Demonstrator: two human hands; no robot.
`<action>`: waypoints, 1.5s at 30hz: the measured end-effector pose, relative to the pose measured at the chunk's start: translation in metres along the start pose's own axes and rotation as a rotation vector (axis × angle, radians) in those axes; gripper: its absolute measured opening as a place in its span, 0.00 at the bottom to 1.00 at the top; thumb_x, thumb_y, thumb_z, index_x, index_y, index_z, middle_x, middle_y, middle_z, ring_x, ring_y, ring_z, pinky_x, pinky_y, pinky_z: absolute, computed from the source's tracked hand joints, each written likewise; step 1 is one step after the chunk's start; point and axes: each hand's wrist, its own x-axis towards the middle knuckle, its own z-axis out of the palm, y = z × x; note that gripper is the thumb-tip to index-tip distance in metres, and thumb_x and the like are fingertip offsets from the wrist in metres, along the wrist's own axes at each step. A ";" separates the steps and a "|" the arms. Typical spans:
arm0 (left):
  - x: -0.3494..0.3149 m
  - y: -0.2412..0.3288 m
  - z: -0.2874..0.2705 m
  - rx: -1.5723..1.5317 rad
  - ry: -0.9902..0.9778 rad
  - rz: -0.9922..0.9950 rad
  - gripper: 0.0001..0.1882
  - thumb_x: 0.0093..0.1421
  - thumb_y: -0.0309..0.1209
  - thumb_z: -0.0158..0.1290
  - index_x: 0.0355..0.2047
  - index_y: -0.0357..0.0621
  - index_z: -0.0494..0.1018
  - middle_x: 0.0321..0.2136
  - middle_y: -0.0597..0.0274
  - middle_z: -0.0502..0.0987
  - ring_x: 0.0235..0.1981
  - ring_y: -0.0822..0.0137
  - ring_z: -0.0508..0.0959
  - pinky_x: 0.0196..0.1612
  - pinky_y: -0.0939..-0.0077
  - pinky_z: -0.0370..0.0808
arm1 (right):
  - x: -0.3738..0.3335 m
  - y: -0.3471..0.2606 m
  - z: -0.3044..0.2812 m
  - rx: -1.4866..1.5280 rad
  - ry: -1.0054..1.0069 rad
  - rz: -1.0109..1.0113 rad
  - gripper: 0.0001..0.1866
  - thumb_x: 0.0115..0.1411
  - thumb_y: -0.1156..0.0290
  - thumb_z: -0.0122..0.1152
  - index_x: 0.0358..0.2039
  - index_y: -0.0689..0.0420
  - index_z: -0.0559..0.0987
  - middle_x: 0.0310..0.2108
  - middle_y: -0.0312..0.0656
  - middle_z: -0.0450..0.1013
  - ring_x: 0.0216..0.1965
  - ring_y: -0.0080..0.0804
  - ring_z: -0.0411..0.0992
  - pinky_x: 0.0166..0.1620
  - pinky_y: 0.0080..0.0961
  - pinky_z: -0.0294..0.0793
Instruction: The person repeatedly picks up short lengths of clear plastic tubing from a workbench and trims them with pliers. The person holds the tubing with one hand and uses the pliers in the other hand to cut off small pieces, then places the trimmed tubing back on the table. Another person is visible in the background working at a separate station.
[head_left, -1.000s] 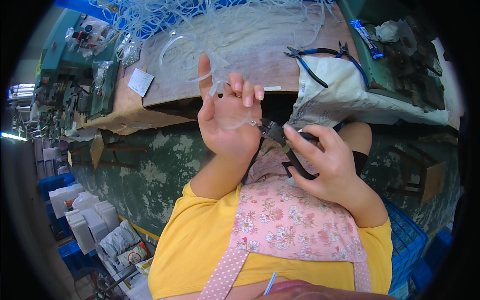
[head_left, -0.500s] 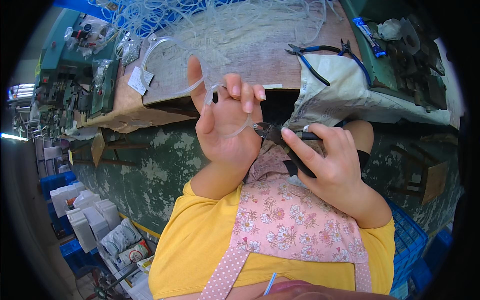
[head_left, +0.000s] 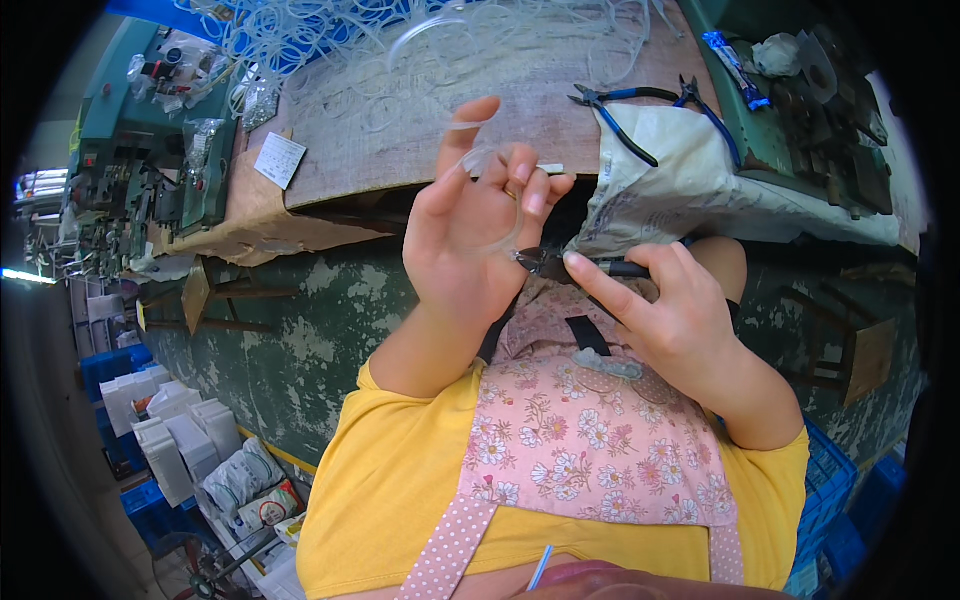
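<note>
My right hand (head_left: 680,305) is closed around the handles of dark side cutters (head_left: 545,263). Their jaws meet the lower part of a clear plastic ring-like piece (head_left: 519,212), by my left palm. With thumb and fingers curled, my left hand (head_left: 465,225) grips this thin see-through piece, its index finger raised through or against an upper loop. Part of the loop is blurred and partly hidden behind the fingers. Beyond the left hand, a pile of clear plastic rings (head_left: 330,40) covers the far side of the wooden tabletop (head_left: 350,130).
Two blue-handled cutters (head_left: 625,135) lie at the table's right, by a white woven sack (head_left: 655,195). Green machines (head_left: 205,175) flank the table on both sides. A white paper label (head_left: 279,160) rests at the left, and a wooden stool (head_left: 868,360) stands at right.
My left hand has shifted right and turned with the plastic piece, whose big loop swung from the left to farther up. The cutters stay at its lower part; my right hand moved slightly.
</note>
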 end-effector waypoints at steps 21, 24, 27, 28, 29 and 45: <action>-0.006 0.002 -0.048 1.404 -0.273 -0.331 0.24 0.64 0.40 0.47 0.57 0.43 0.64 0.51 0.47 0.69 0.54 0.51 0.69 0.59 0.62 0.62 | -0.010 0.002 0.007 0.346 0.033 0.178 0.38 0.38 0.77 0.66 0.55 0.47 0.72 0.43 0.46 0.66 0.40 0.45 0.67 0.45 0.37 0.67; 0.019 0.006 -0.065 1.855 -0.243 0.014 0.20 0.60 0.36 0.51 0.52 0.44 0.70 0.51 0.42 0.69 0.55 0.46 0.68 0.58 0.61 0.63 | -0.011 0.000 0.011 0.360 -0.010 0.187 0.38 0.38 0.76 0.66 0.56 0.48 0.71 0.43 0.47 0.66 0.41 0.45 0.67 0.47 0.37 0.67; 0.087 0.018 -0.098 2.087 -0.091 0.369 0.18 0.58 0.35 0.53 0.48 0.47 0.73 0.49 0.50 0.72 0.50 0.50 0.71 0.53 0.58 0.66 | -0.013 -0.005 0.016 0.391 -0.082 0.144 0.38 0.39 0.74 0.66 0.57 0.48 0.70 0.44 0.47 0.66 0.42 0.45 0.67 0.47 0.36 0.67; 0.107 0.019 -0.112 2.258 -0.097 0.508 0.17 0.57 0.34 0.53 0.47 0.48 0.73 0.48 0.51 0.72 0.50 0.52 0.71 0.52 0.58 0.67 | -0.013 -0.006 0.017 0.396 -0.107 0.127 0.38 0.40 0.73 0.66 0.57 0.48 0.70 0.44 0.47 0.66 0.42 0.45 0.67 0.47 0.36 0.67; 0.125 0.020 -0.127 2.403 -0.098 0.717 0.16 0.57 0.34 0.54 0.46 0.50 0.74 0.48 0.52 0.73 0.50 0.53 0.72 0.52 0.58 0.67 | -0.015 -0.007 0.017 0.399 -0.121 0.117 0.38 0.40 0.72 0.65 0.57 0.47 0.70 0.45 0.47 0.65 0.44 0.44 0.66 0.48 0.36 0.67; 0.041 -0.001 -0.038 0.243 0.187 0.154 0.18 0.69 0.45 0.37 0.44 0.45 0.67 0.29 0.64 0.65 0.31 0.67 0.68 0.38 0.69 0.68 | -0.006 0.001 0.012 0.583 -0.026 0.324 0.42 0.46 0.68 0.66 0.63 0.51 0.61 0.43 0.48 0.65 0.40 0.42 0.68 0.44 0.32 0.70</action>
